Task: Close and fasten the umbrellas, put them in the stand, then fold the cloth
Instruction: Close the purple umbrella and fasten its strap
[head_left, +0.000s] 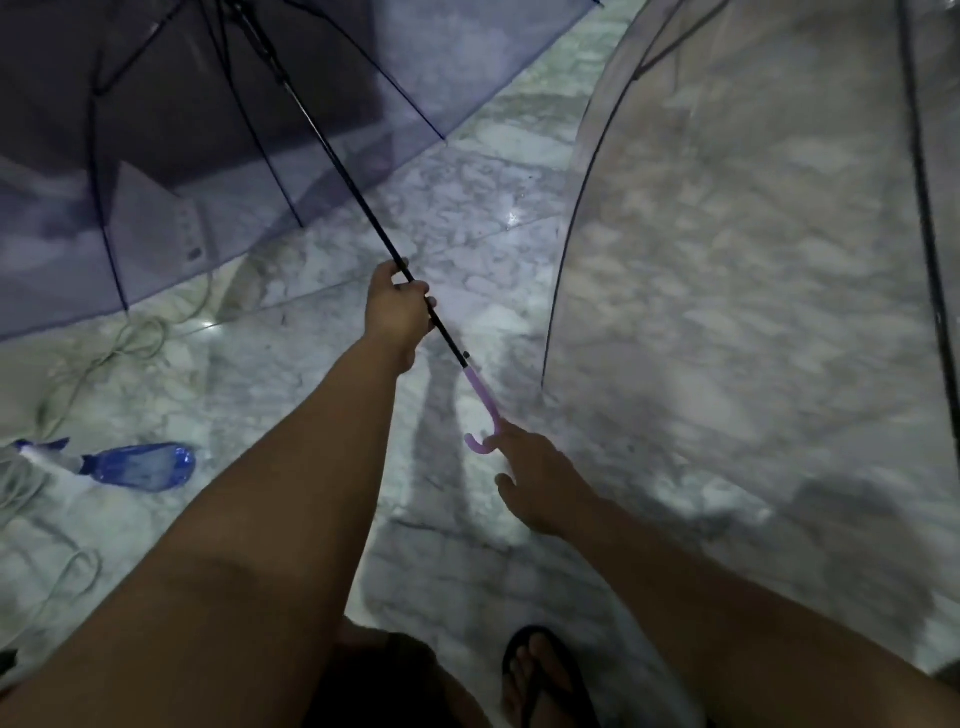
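While a blue spray bottle (139, 466) lies on its side at the lower left of the frame beside a loose pale cord (124, 343) on the marble floor (467, 218), the purple-tinted umbrella (156, 130) fills the upper left, open, its dark shaft (332, 150) slanting down toward the centre. From the lower left the left arm stretches forward, nearly straight, and the left hand (397, 312) grips the shaft at mid-frame, fingers curled round it just above the pink hooked handle (483, 410). Coming from the lower right, the right hand (540, 483) is spread loosely, its forefinger touching the handle's curve and holding nothing. A sandalled foot (540, 675) shows at the bottom centre. At the right a clear umbrella (753, 234) stands open, its rim on the floor.
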